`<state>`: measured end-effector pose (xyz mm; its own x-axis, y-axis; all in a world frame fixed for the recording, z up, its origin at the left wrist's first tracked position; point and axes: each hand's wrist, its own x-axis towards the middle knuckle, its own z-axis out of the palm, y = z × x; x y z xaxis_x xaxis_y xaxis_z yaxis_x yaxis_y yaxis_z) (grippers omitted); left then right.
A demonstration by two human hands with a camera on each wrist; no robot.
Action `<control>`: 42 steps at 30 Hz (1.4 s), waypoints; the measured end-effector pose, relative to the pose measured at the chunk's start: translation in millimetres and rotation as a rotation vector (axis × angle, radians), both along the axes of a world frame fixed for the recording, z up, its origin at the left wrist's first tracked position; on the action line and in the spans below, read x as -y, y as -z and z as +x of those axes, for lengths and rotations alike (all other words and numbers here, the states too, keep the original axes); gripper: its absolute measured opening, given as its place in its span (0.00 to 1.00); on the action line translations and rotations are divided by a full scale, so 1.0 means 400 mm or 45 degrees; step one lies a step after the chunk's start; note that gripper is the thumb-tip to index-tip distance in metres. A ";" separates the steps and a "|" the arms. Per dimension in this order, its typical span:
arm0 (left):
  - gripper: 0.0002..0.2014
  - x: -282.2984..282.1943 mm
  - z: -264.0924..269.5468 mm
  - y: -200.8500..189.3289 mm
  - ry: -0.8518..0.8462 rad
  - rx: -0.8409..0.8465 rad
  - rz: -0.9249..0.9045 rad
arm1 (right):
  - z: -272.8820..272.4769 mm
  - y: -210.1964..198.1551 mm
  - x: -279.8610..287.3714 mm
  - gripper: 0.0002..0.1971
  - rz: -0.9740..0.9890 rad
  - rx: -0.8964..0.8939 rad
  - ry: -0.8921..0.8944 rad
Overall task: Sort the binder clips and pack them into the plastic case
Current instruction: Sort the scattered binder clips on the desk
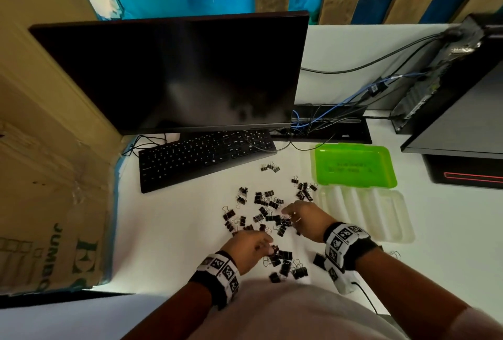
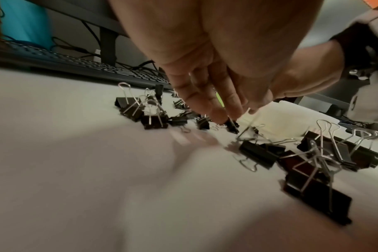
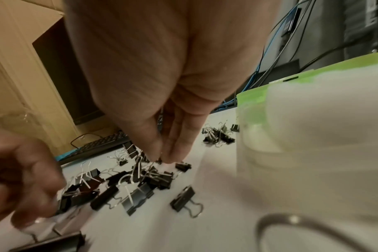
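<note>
**Still sorting: both hands in the clip pile, case waiting unfilled**

Plainly, the sorting step is in hand and packing has not begun. The black binder clips (image 1: 268, 217) lie scattered over the white tabletop (image 1: 177, 230), with smaller clusters set apart at 12 o'clock and 1 o'clock of the main heap. The plastic case (image 1: 364, 210) lies open at 3 o'clock of the pile: its clear ribbed tray looks empty, and its green lid (image 1: 353, 164) is folded back beyond it, toward the keyboard (image 1: 201, 155).

The left hand (image 1: 249, 245) hangs over the near part of the pile. In the left wrist view its fingers (image 2: 207, 102) point down, nearly straight and close together, the tips touching a small clip (image 2: 232, 126); whether they pinch it or only nudge it, I cannot tell.

The right hand (image 1: 304, 217) works at the far side of the heap, at about 1 o'clock of the left. In the right wrist view its fingers (image 3: 179, 139) and thumb come together at the tips, apparently nipping a wire handle atop the tangle, though blur hides the contact.

Next, I judge, each clip must be freed from tangled wire handles, grouped by size, then carried to the tray's channels.
</note>
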<state>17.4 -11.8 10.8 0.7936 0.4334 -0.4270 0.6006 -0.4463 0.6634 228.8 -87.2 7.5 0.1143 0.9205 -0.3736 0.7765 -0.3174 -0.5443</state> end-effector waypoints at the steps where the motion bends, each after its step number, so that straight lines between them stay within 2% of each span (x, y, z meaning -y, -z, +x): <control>1: 0.13 -0.007 -0.004 0.001 -0.015 0.020 0.026 | 0.009 -0.003 0.005 0.19 0.013 0.005 0.016; 3: 0.13 -0.039 -0.003 0.000 -0.110 0.082 0.152 | 0.031 -0.008 0.014 0.18 -0.001 0.020 0.036; 5: 0.14 -0.086 0.010 -0.002 -0.303 0.133 0.276 | 0.050 -0.012 0.021 0.17 -0.004 0.057 0.037; 8: 0.22 -0.154 0.048 -0.003 -0.516 0.062 0.379 | 0.066 -0.022 0.024 0.17 0.005 0.112 0.064; 11: 0.27 -0.197 0.093 0.004 -0.456 -0.117 0.488 | 0.075 -0.029 0.022 0.17 0.023 0.123 0.071; 15: 0.20 -0.225 0.126 0.034 -0.413 -0.265 0.568 | 0.088 -0.037 0.024 0.16 0.033 0.109 0.065; 17: 0.17 -0.235 0.130 0.039 -0.476 -0.189 0.507 | 0.098 -0.037 0.024 0.16 0.047 0.101 0.075; 20: 0.12 -0.227 0.126 0.016 -0.496 0.074 0.323 | 0.110 -0.034 0.019 0.16 0.039 0.097 0.106; 22: 0.09 -0.211 0.115 -0.009 -0.483 0.209 0.209 | 0.113 -0.030 0.007 0.16 0.039 0.097 0.111; 25: 0.06 -0.177 0.086 -0.024 -0.445 0.261 0.154 | 0.111 -0.024 -0.012 0.15 0.068 0.090 0.126; 28: 0.07 -0.125 0.050 -0.016 -0.352 0.220 0.101 | 0.103 -0.014 -0.023 0.15 0.091 0.098 0.177; 33: 0.11 -0.032 0.020 0.021 -0.130 0.035 0.012 | 0.080 -0.013 -0.022 0.15 0.040 0.137 0.215; 35: 0.12 -0.009 0.019 0.027 -0.073 -0.011 0.027 | 0.062 -0.014 -0.007 0.12 -0.123 0.145 0.116; 38: 0.14 0.012 0.029 0.025 0.023 -0.018 0.006 | 0.026 -0.002 0.020 0.14 -0.361 0.186 -0.094; 42: 0.17 0.021 0.038 0.026 0.141 -0.053 -0.103 | 0.000 0.011 0.020 0.10 -0.379 0.214 -0.132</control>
